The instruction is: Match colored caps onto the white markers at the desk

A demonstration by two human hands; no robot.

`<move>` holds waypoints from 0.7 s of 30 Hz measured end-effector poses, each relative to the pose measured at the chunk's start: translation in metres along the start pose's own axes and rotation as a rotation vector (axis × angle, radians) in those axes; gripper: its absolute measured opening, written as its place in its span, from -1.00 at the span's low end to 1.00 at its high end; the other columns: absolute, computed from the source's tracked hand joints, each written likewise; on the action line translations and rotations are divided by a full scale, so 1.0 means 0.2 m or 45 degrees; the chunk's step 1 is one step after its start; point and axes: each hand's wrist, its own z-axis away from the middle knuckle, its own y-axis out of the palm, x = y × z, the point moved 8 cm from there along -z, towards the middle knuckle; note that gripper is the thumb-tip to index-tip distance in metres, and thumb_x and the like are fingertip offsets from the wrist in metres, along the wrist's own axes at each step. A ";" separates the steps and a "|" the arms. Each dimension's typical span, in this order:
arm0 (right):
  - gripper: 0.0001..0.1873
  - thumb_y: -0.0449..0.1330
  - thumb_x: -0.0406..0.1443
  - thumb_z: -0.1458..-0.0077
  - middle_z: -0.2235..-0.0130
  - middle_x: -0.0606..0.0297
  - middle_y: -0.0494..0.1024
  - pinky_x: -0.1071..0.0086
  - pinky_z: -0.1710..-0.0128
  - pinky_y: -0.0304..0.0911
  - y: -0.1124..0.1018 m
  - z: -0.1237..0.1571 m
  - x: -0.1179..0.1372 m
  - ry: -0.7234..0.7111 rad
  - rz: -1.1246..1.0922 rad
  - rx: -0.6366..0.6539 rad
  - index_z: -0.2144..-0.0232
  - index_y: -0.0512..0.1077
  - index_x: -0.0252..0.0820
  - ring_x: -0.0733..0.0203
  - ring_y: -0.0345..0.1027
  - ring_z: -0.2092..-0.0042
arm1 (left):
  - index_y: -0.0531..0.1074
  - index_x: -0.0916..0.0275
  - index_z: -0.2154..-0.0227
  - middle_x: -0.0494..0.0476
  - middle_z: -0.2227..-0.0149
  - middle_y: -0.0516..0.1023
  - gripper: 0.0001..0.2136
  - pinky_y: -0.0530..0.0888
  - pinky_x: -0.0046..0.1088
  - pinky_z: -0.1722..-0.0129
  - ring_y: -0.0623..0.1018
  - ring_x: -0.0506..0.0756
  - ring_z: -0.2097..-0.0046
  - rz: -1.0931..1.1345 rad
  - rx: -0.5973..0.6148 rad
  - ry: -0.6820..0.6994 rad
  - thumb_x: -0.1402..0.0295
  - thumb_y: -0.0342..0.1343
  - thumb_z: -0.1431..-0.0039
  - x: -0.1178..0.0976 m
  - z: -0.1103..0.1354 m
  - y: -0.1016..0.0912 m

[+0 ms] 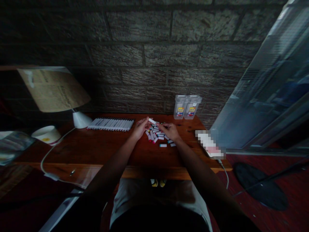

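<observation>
Above a loose pile of short white marker pieces with coloured ends (154, 135), my two hands meet over the desk. A white marker (152, 121) lies slanted between them. At its left end, the fingers of my left hand (142, 125) are closed on it. My right hand (170, 130) has its fingertips pinched at the marker's right end, above the pile. One white piece with a teal end (163, 145) lies apart, nearer the desk's front edge. To the left, a row of white markers with dark ends (111, 124) lies side by side.
Two clear plastic cases (187, 108) stand by the brick wall. A lamp (56, 91) and a white bowl (47, 134) are on the left, with a cable running past. A blurred-out phone-like device (209, 144) with a cable lies on the wooden desk's (101, 153) right end.
</observation>
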 end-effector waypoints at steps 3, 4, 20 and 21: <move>-0.40 0.14 0.17 -0.08 0.61 0.32 0.47 0.44 0.53 0.07 0.00 0.00 -0.01 -0.018 0.042 -0.009 0.63 0.50 -0.20 0.30 0.24 0.53 | 0.57 0.32 0.29 0.12 0.42 0.59 -0.55 0.33 -0.52 0.47 0.47 -0.05 0.50 -0.006 0.013 0.008 0.02 0.37 0.08 -0.01 0.00 0.01; -0.40 0.12 0.16 -0.09 0.61 0.33 0.47 0.44 0.52 0.07 0.00 0.00 -0.01 -0.026 0.051 -0.020 0.62 0.50 -0.20 0.30 0.25 0.53 | 0.56 0.31 0.29 0.12 0.41 0.59 -0.56 0.34 -0.52 0.47 0.47 -0.05 0.50 -0.005 0.009 0.010 0.03 0.37 0.08 -0.01 0.00 0.00; -0.47 0.19 0.18 0.00 0.31 0.28 0.57 0.48 0.49 0.28 0.02 -0.01 -0.11 0.295 -0.483 -0.119 0.33 0.48 -0.15 0.27 0.41 0.39 | 0.60 0.31 0.28 0.20 0.31 0.65 -0.56 0.36 -0.54 0.51 0.53 -0.01 0.46 -0.118 0.034 -0.014 0.12 0.45 0.20 0.02 0.01 0.01; -0.50 0.22 0.16 0.02 0.28 0.29 0.57 0.48 0.50 0.29 0.02 -0.02 -0.13 0.347 -0.557 -0.152 0.31 0.46 -0.13 0.27 0.42 0.38 | 0.60 0.30 0.29 0.21 0.30 0.65 -0.56 0.35 -0.55 0.52 0.53 -0.01 0.46 -0.107 0.020 -0.006 0.11 0.44 0.20 0.01 0.01 0.00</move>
